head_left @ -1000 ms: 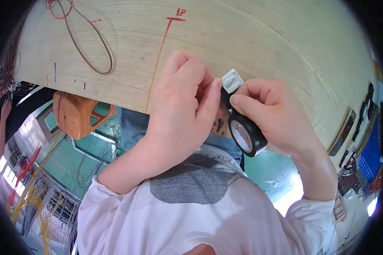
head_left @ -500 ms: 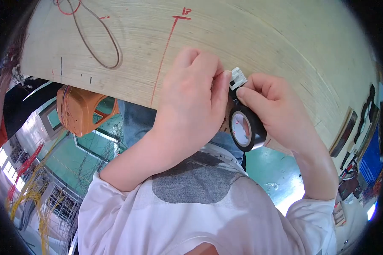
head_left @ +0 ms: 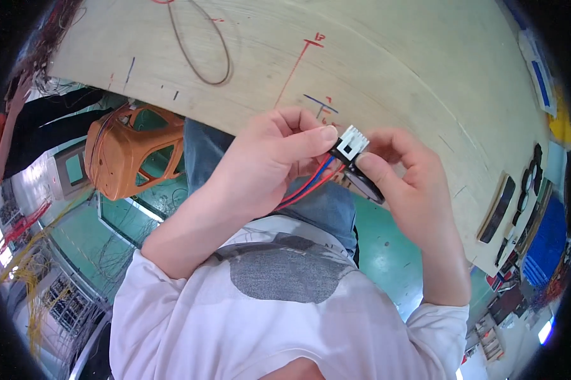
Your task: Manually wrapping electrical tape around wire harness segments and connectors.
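"Where was the connector?"
"Pinched in the left hand: one ribbed white plastic block, trailing slim red-and-blue wires. The right hand gripped one round black tape roll."

And the white, ribbed, block-shaped plastic connector is looking smooth and hard; red and blue plastic-coated wires are looking sleek beside it! Beyond it, the broad, pale wooden tabletop is showing matt; well left of it, an orange, open-sided plastic stool is looking smooth.
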